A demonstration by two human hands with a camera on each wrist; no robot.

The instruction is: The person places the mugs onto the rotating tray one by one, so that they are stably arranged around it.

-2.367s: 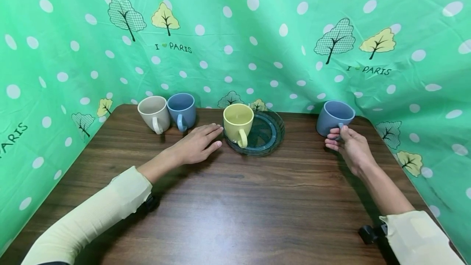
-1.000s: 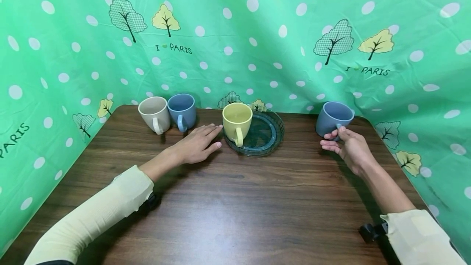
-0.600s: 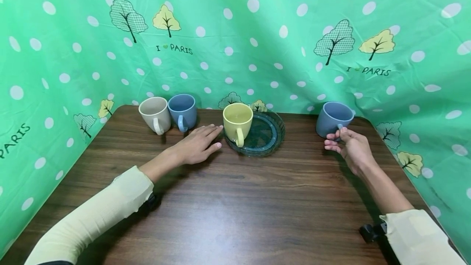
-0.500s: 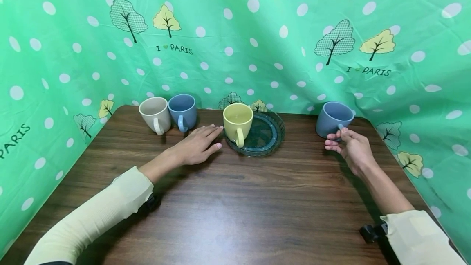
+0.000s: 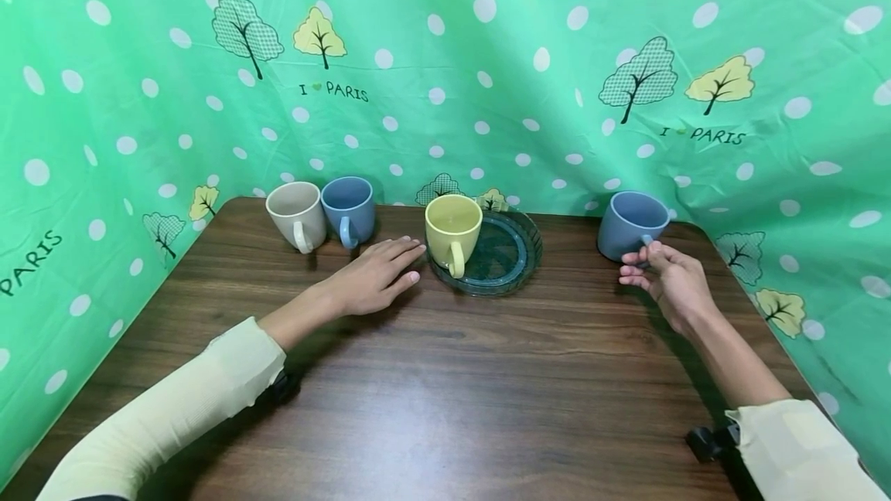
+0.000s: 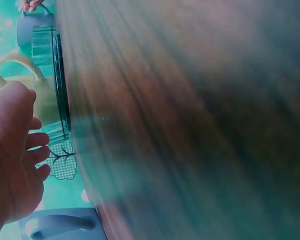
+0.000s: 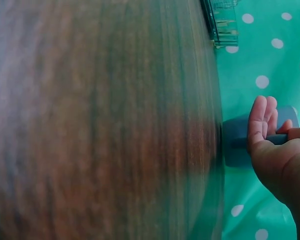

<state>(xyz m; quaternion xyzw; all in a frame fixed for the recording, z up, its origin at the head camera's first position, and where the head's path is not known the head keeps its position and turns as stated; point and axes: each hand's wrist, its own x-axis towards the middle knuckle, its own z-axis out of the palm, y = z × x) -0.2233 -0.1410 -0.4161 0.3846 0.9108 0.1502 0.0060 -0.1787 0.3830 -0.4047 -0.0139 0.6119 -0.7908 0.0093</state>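
My left hand lies with straight fingers, palm down, low over the table, its fingertips right at the left rim of a dark green glass dish. Nothing is in its grasp. Upright in the left part of that dish is a yellow mug, handle toward me. At the back right, my right hand pinches the handle of an upright blue mug between thumb and fingers. In the right wrist view the mug's handle passes between the fingers, with the mug's base at the tabletop.
A white mug and a second blue mug stand side by side at the back left, handles facing me. Behind the brown wooden table hangs a green dotted curtain, close to the back edge.
The yellow mug's handle points slightly more to the left than at first. Both hands stay in place, and the head view has shifted a little.
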